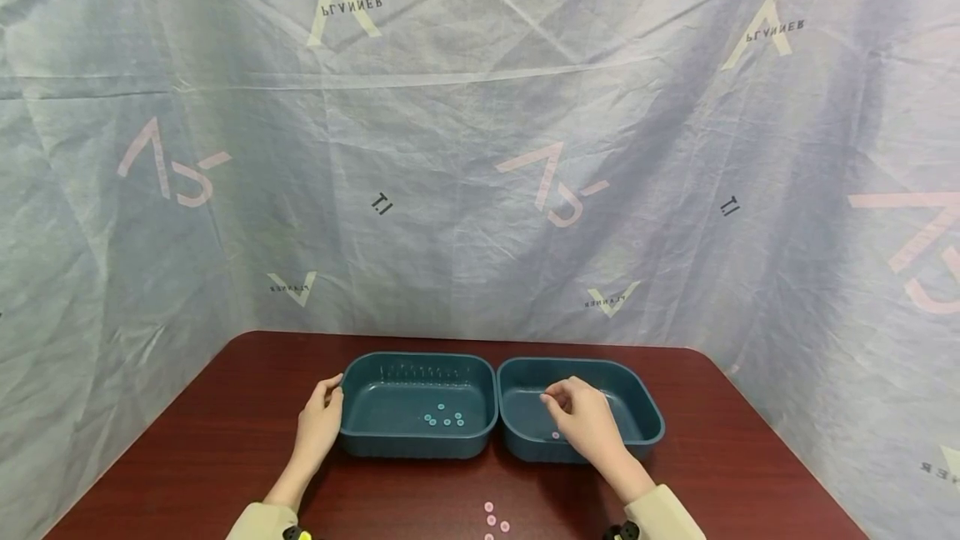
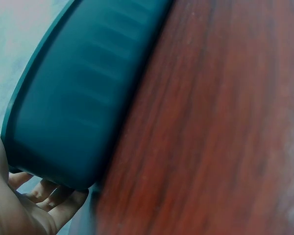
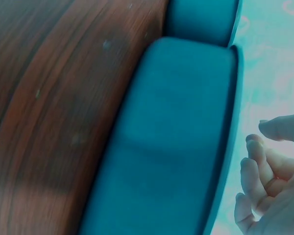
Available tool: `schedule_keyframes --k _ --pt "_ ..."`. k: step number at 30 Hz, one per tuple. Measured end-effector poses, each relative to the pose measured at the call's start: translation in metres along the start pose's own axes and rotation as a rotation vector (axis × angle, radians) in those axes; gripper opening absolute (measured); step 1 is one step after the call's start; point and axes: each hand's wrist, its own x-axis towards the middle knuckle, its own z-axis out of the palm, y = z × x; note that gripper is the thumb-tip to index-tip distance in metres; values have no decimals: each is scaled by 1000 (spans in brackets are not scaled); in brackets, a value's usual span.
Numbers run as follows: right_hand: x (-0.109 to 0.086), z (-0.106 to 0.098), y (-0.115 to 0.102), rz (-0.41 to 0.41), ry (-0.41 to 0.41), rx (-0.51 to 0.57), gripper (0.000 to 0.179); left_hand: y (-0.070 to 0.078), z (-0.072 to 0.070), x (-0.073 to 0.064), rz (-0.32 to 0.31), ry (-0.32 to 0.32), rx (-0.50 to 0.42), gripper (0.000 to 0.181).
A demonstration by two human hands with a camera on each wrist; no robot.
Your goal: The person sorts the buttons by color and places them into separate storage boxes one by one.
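Note:
At the left end of a teal plastic bin [image 1: 416, 445], my left hand [image 1: 320, 421] grips the end wall, its fingers [image 2: 68, 205] against the outside. Several small light-blue buttons [image 1: 447, 422] lie on this bin's floor. My right hand [image 1: 588, 419] hovers over a second teal bin [image 1: 633, 382], palm down with loosely bent fingers. In the right wrist view a gap shows between the thumb and fingertips [image 3: 255, 142], with nothing visible there. A pink button [image 1: 556, 435] sits inside the right bin, beside the right hand.
Several pink buttons [image 1: 491, 520] lie on the dark red wooden table [image 1: 405, 498] near its front, the lowest cut off by the frame. The two bins stand side by side. A pale printed cloth [image 1: 450, 190] hangs behind and around the table.

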Motion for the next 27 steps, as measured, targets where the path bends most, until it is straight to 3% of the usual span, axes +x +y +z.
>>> schedule_keyframes --k 15,27 --pt "-8 8 -20 -31 -71 62 5 0 0 -1 0 -2 1 45" --pt "-17 15 -31 -83 -178 110 12 -1 0 1 3 -9 -2 46"
